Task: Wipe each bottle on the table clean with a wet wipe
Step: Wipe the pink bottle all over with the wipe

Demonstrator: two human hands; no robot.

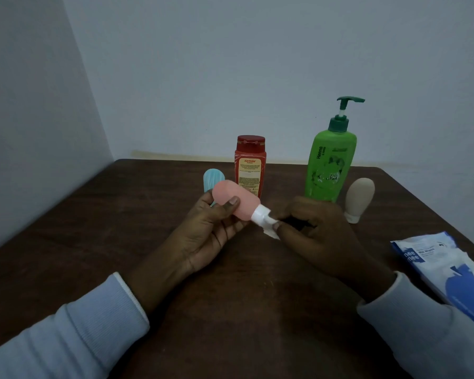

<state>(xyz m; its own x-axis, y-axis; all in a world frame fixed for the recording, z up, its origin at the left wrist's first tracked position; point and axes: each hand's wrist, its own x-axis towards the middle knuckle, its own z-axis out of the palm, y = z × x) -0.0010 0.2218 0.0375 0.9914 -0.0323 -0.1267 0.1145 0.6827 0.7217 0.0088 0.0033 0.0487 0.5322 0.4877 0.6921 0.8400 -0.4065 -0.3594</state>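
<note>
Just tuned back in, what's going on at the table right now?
A person holds the pink bottle off the table in the left hand, while the right hand pinches a wet wipe against its white cap. The blue bottle, red bottle, green pump bottle and beige bottle stand behind; the wipes pack lies at the right.

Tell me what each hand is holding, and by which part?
The left hand grips the pink bottle round its body. The right hand pinches a white wipe against the bottle's white cap.
</note>
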